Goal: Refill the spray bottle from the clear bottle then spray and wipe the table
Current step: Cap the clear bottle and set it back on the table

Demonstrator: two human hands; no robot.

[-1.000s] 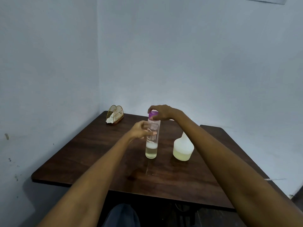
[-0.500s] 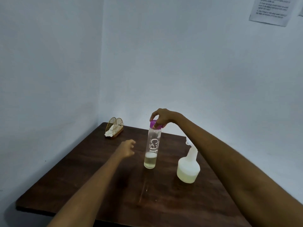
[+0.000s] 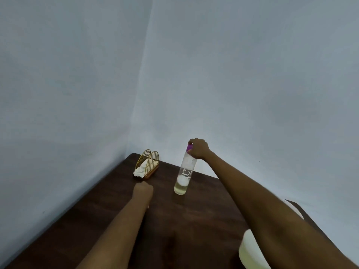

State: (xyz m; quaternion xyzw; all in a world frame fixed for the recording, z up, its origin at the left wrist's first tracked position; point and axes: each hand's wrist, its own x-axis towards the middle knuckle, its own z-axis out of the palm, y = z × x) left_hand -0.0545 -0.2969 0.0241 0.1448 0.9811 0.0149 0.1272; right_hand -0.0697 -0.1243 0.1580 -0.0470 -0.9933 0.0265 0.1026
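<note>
Walls (image 3: 252, 74), plain pale blue-grey, matte, meet in a corner behind the table. Dark brown wood-grain table (image 3: 194, 230) with a smooth, slightly glossy top fills the lower part of the view. Spray bottle (image 3: 250, 251), white translucent plastic with a rounded body and pale yellowish liquid, sits at the near right edge, mostly hidden under the right forearm; its top cannot be seen. Clear bottle (image 3: 184, 175), a tall slim cylinder of transparent plastic, stands tilted slightly near the table's middle, well apart from the spray bottle, with a little yellowish liquid at the bottom. White lettering runs up its side, partly readable as "ca", the rest blurred. Right hand (image 3: 199, 148) curls over the clear bottle's top, fingers gripping the purple cap (image 3: 188, 147). Left hand (image 3: 143, 191) hovers low over the table, left of the clear bottle, fingers curled under into a loose fist, holding nothing visible. Gold wire napkin holder (image 3: 150, 162), two arched grilles on an oval base, stands at the far left corner with a crumpled white napkin (image 3: 140, 170) spilling out.
</note>
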